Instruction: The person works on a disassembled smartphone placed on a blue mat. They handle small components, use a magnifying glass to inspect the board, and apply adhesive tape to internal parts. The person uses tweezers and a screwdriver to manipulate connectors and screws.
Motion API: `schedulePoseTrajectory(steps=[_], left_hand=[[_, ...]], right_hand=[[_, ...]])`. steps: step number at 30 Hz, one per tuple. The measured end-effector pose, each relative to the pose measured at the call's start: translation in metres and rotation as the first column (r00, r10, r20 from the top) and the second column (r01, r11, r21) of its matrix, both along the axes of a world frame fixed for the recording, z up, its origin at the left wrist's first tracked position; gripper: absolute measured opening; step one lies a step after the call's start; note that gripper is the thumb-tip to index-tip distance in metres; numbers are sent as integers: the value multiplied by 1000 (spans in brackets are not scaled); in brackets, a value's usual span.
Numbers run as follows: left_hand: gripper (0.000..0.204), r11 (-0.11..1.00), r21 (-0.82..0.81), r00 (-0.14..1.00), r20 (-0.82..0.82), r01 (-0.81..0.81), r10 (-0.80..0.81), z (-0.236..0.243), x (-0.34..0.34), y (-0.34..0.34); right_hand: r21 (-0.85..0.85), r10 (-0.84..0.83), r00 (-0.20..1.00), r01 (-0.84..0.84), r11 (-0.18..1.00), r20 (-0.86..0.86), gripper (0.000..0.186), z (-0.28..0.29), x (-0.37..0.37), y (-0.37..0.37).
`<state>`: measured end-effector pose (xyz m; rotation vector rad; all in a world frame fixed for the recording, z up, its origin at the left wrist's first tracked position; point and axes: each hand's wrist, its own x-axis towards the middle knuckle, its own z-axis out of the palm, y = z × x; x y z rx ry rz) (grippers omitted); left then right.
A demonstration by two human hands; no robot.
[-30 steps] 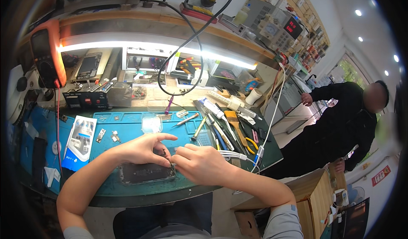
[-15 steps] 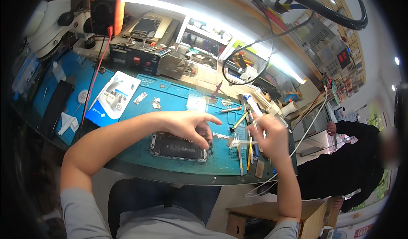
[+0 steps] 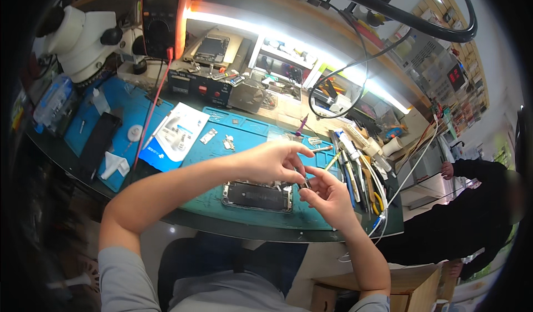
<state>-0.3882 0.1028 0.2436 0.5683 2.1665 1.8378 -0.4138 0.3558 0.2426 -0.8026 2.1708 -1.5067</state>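
An opened phone point(image 3: 256, 196) with its black battery showing lies on the blue work mat point(image 3: 261, 219), below my left hand point(image 3: 272, 162). That hand's thumb and fingertips are drawn together at a small dark part point(image 3: 304, 185), too small to name. From the right, my right hand point(image 3: 328, 196) pinches the same part between thumb and fingers. The two hands meet just above the phone's right end, and my left hand covers part of the phone's upper edge.
Tweezers, pliers and other hand tools point(image 3: 363, 181) lie at the right. A white-and-blue packet point(image 3: 173, 137) and small metal parts point(image 3: 208, 136) are on the mat's left. A microscope point(image 3: 83, 43) and multimeter point(image 3: 161, 20) stand behind. Another person point(image 3: 455, 217) is at the far right.
My right hand has come left and down to meet my left hand at the small part. A blurred, pale, thin thing at its fingers no longer shows there. The view has shifted slightly.
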Motion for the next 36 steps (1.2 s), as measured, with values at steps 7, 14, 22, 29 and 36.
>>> schedulePoseTrajectory(steps=[7, 14, 22, 29, 36], left_hand=[[35, 743, -226, 648, -680, -630, 343, -1, 134, -48], [21, 430, -50, 399, -478, -902, 782, -81, 290, -54], [28, 473, -8, 370, -633, -881, 679, -102, 266, -56], [46, 530, -152, 464, -712, -834, 527, -65, 216, -55], [108, 615, -536, 760, -628, -578, 168, -20, 136, -39]], right_hand=[[-87, -95, 958, 123, 989, 269, 35, 24, -13, -34], [-86, 127, 969, -111, 990, 210, 41, 21, -52, -155], [51, 221, 975, -221, 974, -1, 46, -19, -17, -256], [320, 180, 771, 33, 947, -611, 34, 29, -9, -204], [324, 125, 725, 142, 935, -677, 21, 12, -36, 4]])
